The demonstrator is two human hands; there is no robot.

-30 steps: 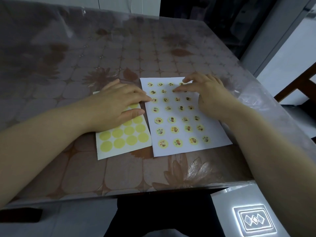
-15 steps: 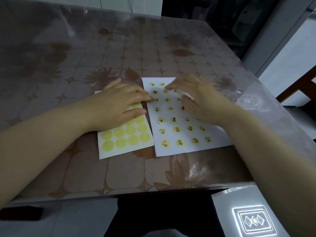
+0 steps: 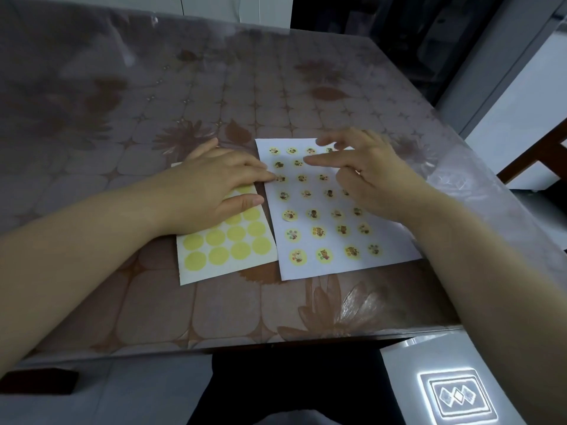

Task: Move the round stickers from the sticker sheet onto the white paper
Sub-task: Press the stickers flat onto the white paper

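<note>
**Head view: sticker placing in hand, far rows of the paper being filled**

Head view shows you the patterned table with both sheets lying flat near its middle. The white paper lies on the right. The sticker sheet lies just beside it on the left, and their long edges are almost touching.

Your left hand rests flat on the far half of the sticker sheet, fingers straight and together. Its fingertip reaches over onto the left edge of the paper. Your right hand is over the far part of the paper with its fingers spread apart. Its forefinger points at a gap in the second far row. It is blurred, so you cannot tell whether a sticker sits under it.

The round stickers stand in rows over most of the paper. The sticker sheet shows plain yellow circles on its near half.

You seem to be at the pressing-down step. Next you likely peel another from the sheet, which calls for a fingernail under its rim while the left hand pins the sheet.

Bare table lies far and left. The near table edge is well apart from both sheets.
</note>
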